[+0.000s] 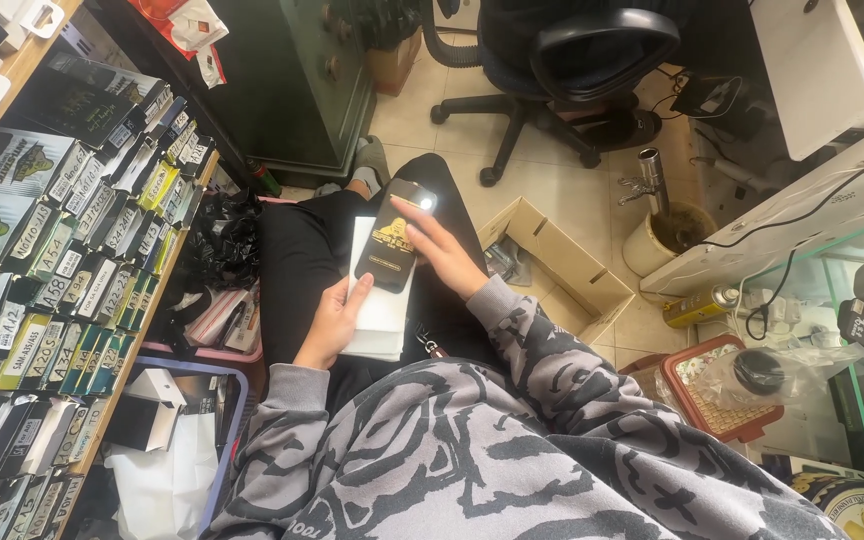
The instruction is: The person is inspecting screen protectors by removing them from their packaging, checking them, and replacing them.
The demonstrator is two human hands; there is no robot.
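Left hand (330, 322) under white boxes (380, 300), fingertips hidden beneath black packet (391, 245)

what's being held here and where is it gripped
The left hand grips a white box at its left edge; the right hand holds a black packet at its right edge.

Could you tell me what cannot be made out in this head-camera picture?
- Flat white box: its top is mostly covered by the black glossy packet.
- Left hand: fingertips hidden under the box.
- Right hand: a bright glare by its fingertips washes out the packet's upper corner.
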